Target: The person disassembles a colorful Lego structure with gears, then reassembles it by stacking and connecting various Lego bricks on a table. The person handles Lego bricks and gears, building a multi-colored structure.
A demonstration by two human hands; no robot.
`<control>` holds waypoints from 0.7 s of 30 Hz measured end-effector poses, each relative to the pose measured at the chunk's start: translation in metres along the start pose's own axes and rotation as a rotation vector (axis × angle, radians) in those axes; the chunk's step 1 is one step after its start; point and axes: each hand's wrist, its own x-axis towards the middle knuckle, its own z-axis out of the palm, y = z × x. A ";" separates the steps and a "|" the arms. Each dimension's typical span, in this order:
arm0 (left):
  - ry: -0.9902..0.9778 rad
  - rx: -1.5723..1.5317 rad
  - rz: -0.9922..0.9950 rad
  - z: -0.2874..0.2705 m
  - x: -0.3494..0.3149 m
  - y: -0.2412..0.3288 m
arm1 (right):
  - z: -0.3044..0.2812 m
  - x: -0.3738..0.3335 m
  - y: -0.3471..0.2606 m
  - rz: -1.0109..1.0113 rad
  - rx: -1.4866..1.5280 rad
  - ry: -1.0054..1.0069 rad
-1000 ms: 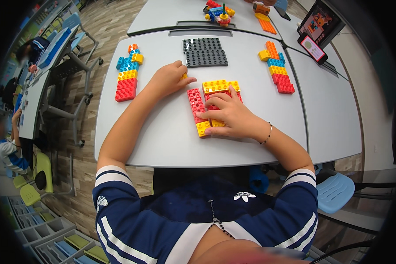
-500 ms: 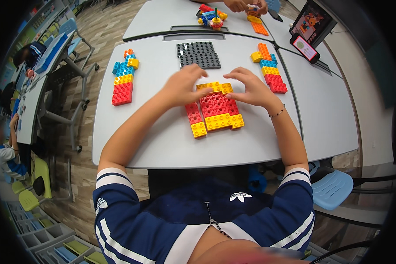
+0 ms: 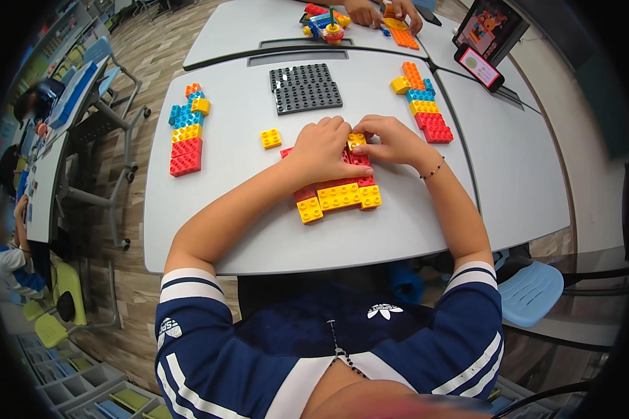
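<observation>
A flat build of red bricks (image 3: 305, 193) lies on the table in front of me. A long yellow brick (image 3: 339, 196) and a square yellow brick at either side form its near edge. My left hand (image 3: 323, 153) is bent over the red bricks, its thumb stretched across them to the right; it hides much of the build. At the far right corner of the build, my right hand (image 3: 391, 142) has thumb and forefinger around a small yellow brick (image 3: 356, 142). A loose square yellow brick (image 3: 270, 139) lies left of my left hand.
Dark grey studded plates (image 3: 306, 89) lie beyond my hands. Multicoloured brick strips stand at left (image 3: 187, 133) and right (image 3: 423, 105). Across the table another person's hands (image 3: 381, 12) work near an orange plate (image 3: 402, 38). A phone (image 3: 479, 67) leans at the far right.
My left hand has come down over the red bricks, and my right hand has closed in on the yellow brick at the far right corner. The loose yellow brick is now visible on the left.
</observation>
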 end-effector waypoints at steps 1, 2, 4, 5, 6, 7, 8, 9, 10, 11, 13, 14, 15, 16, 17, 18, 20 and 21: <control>-0.005 -0.001 -0.005 0.000 0.000 0.000 | -0.001 0.000 -0.001 -0.032 -0.028 0.004; -0.011 -0.001 -0.011 0.000 0.000 0.000 | -0.001 -0.001 -0.001 -0.027 -0.043 -0.008; -0.039 -0.019 -0.019 -0.001 0.000 0.000 | -0.003 -0.001 0.004 -0.072 -0.065 -0.013; -0.049 -0.024 -0.023 -0.002 0.001 0.000 | -0.005 0.000 0.008 -0.017 -0.018 -0.034; -0.035 -0.038 -0.017 -0.002 0.001 0.001 | -0.005 0.001 0.012 -0.001 0.041 -0.038; -0.020 -0.051 -0.011 -0.002 0.000 0.001 | -0.005 0.002 0.018 0.000 0.106 -0.037; -0.017 -0.057 -0.011 -0.003 0.000 0.001 | -0.004 0.006 0.023 0.054 0.216 -0.014; -0.009 -0.053 -0.030 -0.004 0.000 0.001 | -0.002 0.009 0.029 0.097 0.333 0.010; -0.014 -0.046 -0.054 -0.005 0.000 0.000 | 0.001 0.011 0.034 0.191 0.440 0.026; -0.018 -0.041 -0.078 -0.005 -0.001 0.001 | 0.003 0.013 0.038 0.134 0.430 0.054; 0.023 -0.120 -0.123 -0.008 -0.002 -0.003 | 0.005 0.021 0.046 0.124 0.376 0.092; 0.018 -0.135 -0.143 -0.011 -0.003 -0.006 | 0.008 0.025 0.047 0.160 0.359 0.122; 0.022 -0.145 -0.156 -0.015 -0.004 -0.011 | 0.011 0.030 0.048 0.151 0.243 0.148; -0.016 -0.098 -0.146 -0.018 -0.005 -0.015 | 0.013 0.034 0.048 0.134 0.132 0.175; -0.055 -0.084 -0.136 -0.021 -0.006 -0.019 | 0.015 0.037 0.047 0.105 0.029 0.208; -0.096 -0.069 -0.125 -0.024 -0.006 -0.023 | 0.017 0.039 0.046 0.056 -0.048 0.232; -0.124 -0.067 -0.104 -0.026 -0.005 -0.028 | 0.020 0.039 0.040 -0.028 -0.090 0.313; -0.123 -0.079 -0.083 -0.026 -0.005 -0.029 | 0.021 0.038 0.036 -0.046 -0.115 0.341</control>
